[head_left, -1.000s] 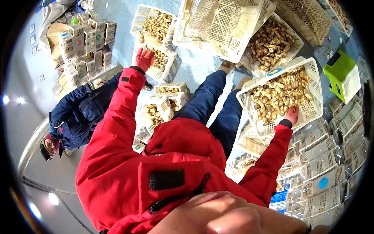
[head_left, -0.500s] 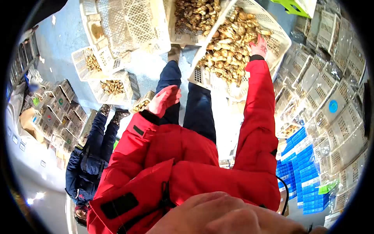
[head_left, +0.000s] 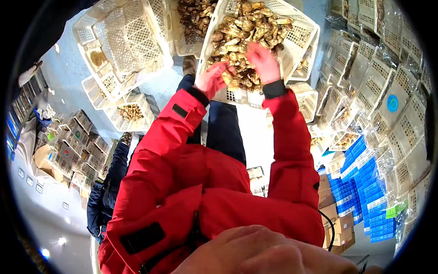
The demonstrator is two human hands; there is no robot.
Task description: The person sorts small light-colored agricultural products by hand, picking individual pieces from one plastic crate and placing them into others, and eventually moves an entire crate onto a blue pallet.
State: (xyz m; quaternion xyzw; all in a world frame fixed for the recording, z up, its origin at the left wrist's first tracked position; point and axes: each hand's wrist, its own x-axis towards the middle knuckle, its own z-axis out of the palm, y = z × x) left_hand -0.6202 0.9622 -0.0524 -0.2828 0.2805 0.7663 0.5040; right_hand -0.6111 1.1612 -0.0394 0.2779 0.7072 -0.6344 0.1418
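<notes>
A white plastic crate (head_left: 299, 39) full of brown and cream mushrooms (head_left: 237, 34) is in front of me at the top centre. At its near left edge, my left hand (head_left: 213, 80) has bent fingers over the mushrooms; a pale mushroom shows by the fingertips, but its hold is unclear. My right hand (head_left: 263, 63) is over the middle of the pile with its fingers pointing down and partly blurred. What it touches or holds is hidden.
Darker mushrooms (head_left: 194, 18) fill a crate behind. Stacked crates (head_left: 130, 39) and a small mushroom crate (head_left: 148, 114) stand left. Another person (head_left: 107, 196) in dark clothes is at lower left. Wrapped crates (head_left: 378, 100) and blue boxes (head_left: 360, 182) line the right.
My left hand has moved from the left across to the mushroom crate. My right hand has shifted from the crate's right side to the middle of the pile. The view has turned.
</notes>
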